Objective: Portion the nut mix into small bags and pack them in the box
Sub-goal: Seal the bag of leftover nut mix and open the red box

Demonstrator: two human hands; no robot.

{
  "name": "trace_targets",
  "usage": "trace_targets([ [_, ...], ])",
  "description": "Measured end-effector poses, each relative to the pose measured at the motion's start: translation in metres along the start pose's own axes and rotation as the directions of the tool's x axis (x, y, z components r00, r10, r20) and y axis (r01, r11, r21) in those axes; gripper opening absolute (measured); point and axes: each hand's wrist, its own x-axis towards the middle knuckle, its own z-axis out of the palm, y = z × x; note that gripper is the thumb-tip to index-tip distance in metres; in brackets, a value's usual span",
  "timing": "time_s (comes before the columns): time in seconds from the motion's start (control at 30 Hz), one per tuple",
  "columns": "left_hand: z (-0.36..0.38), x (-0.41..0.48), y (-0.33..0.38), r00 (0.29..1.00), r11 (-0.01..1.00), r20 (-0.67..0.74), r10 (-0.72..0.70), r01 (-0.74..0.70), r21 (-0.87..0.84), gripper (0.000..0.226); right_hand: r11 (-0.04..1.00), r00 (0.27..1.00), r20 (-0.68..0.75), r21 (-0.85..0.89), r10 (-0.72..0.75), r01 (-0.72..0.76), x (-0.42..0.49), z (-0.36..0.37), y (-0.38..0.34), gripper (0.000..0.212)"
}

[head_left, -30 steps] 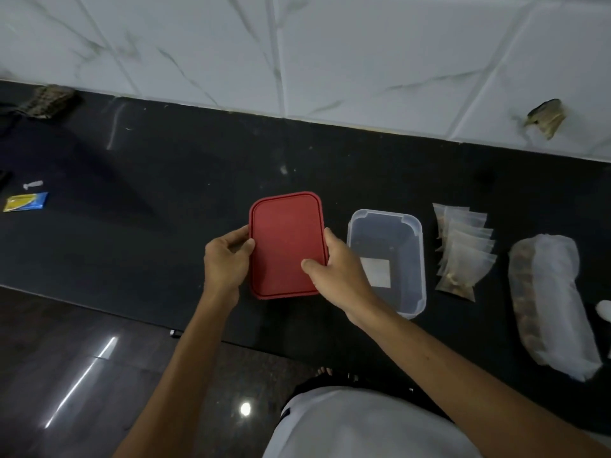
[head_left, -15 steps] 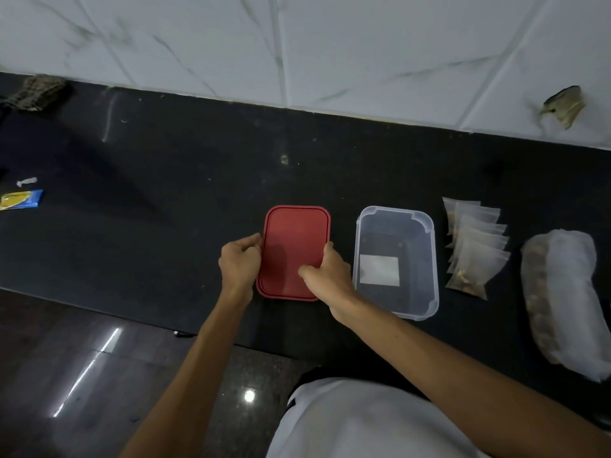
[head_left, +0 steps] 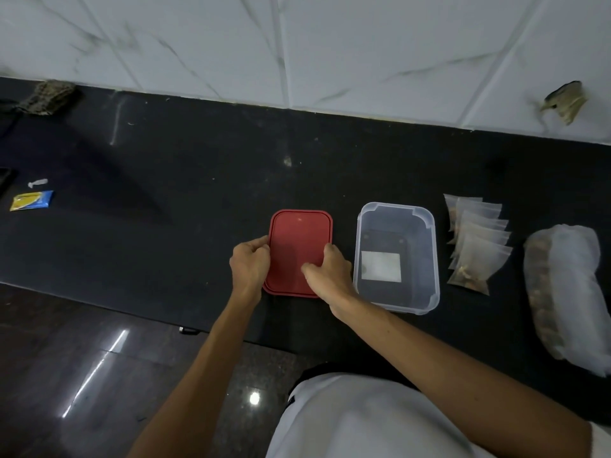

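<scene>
The black tabletop (head_left: 198, 193) runs in front of me, up to a white marble-veined tile wall (head_left: 363, 54). At the far right of it lies the big whitish bag of nut mix (head_left: 568, 285), on its side, with brown nuts showing through along its left edge. The clear plastic box (head_left: 435, 266) stands open and upright near the middle, nothing packed in it. A white rectangular label (head_left: 381, 266) shows at its bottom, and I can read no writing on it.

Just left of the box, with a narrow gap between, is its red lid (head_left: 299, 246), top face up and about level with the tabletop. I cannot tell whether it rests fully on it. Between the box and the big bag the small bags (head_left: 476, 242) lie in an overlapping row, each with a little brown mix in it.

My left hand (head_left: 249, 266) grips the lid's left edge with curled fingers. My right hand (head_left: 330, 276) grips the right edge, thumb lying on the red top, fingers curled round the side.

Far to the left lies a small yellow and blue packet (head_left: 31, 200), its print too small to read.
</scene>
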Motion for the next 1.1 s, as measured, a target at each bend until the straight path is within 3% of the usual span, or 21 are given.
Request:
trace_targets([
  [0.17,-0.004,-0.006,0.002,1.000,1.000,-0.007,0.014,-0.013,0.026,0.037,0.998,0.999,0.048,-0.067,0.007,-0.003,-0.009,-0.003,-0.004,0.074],
  [0.23,-0.006,-0.011,0.006,1.000,0.999,-0.003,0.024,-0.024,0.031,0.036,0.998,0.999,0.049,-0.054,-0.016,0.019,-0.017,-0.007,-0.008,0.071],
  [0.33,-0.008,-0.025,0.016,0.993,0.993,-0.008,0.114,-0.113,0.028,0.036,0.990,0.991,0.022,0.046,-0.133,0.132,-0.034,-0.022,-0.014,0.050],
  [0.43,0.001,-0.053,0.036,0.968,0.968,0.029,0.249,-0.248,-0.035,0.033,0.956,0.967,0.059,0.172,-0.249,0.236,-0.058,-0.052,-0.021,0.062],
  [0.53,0.029,-0.094,0.064,0.914,0.913,0.094,0.395,-0.379,-0.148,0.025,0.886,0.924,-0.061,0.265,-0.378,0.381,-0.079,-0.093,-0.019,0.057],
  [0.7,0.110,-0.158,0.078,0.756,0.795,0.250,0.605,-0.556,-0.241,0.029,0.799,0.843,-0.336,0.302,-0.421,0.519,-0.096,-0.171,0.020,0.037],
  [0.8,0.163,-0.194,0.067,0.678,0.775,0.383,0.628,-0.588,-0.232,0.028,0.852,0.836,-0.459,0.266,-0.300,0.452,-0.090,-0.213,0.066,0.031],
  [0.9,0.207,-0.222,0.054,0.614,0.799,0.543,0.572,-0.565,-0.203,0.027,0.951,0.889,-0.455,0.251,-0.047,0.179,-0.073,-0.250,0.122,0.029],
  [1.0,0.248,-0.231,0.046,0.586,0.864,0.695,0.416,-0.494,-0.101,0.026,0.976,0.779,-0.627,0.159,-0.014,0.145,-0.064,-0.272,0.177,0.025],
  [1.1,0.287,-0.228,0.035,0.600,0.869,0.740,0.304,-0.492,0.041,0.028,0.999,0.735,-0.677,-0.009,-0.043,0.049,-0.050,-0.288,0.223,0.029],
])
